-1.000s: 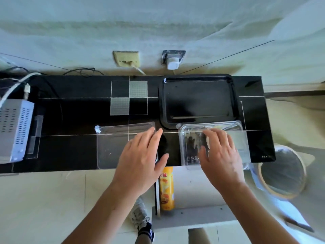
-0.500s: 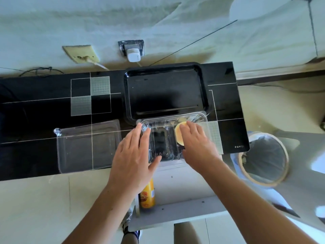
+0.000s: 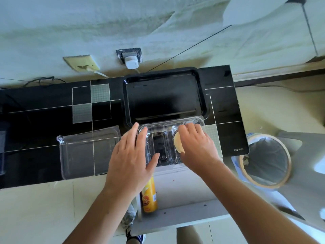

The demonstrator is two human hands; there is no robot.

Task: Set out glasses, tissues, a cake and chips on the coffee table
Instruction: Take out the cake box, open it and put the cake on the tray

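Note:
A clear plastic container (image 3: 159, 128) stands at the near edge of the black table (image 3: 44, 120), just in front of a black tray (image 3: 165, 95). My left hand (image 3: 130, 159) rests with straight fingers on the container's left side, thumb against its front wall. My right hand (image 3: 197, 147) reaches into the right half of the container. Its curled fingers hold a round pale yellow chip (image 3: 177, 144). The container's clear lid (image 3: 84, 155) lies flat on the table to the left. A yellow chips can (image 3: 149, 198) stands on a low white shelf below the table edge.
A lined waste bin (image 3: 265, 161) stands on the floor to the right of the table. A wall socket with a white plug (image 3: 131, 61) sits behind the tray. A foot in a shoe shows on the floor beside the shelf.
My left hand moved from the lid onto the container's left side. My right hand now holds a chip inside the container. The view has shifted right.

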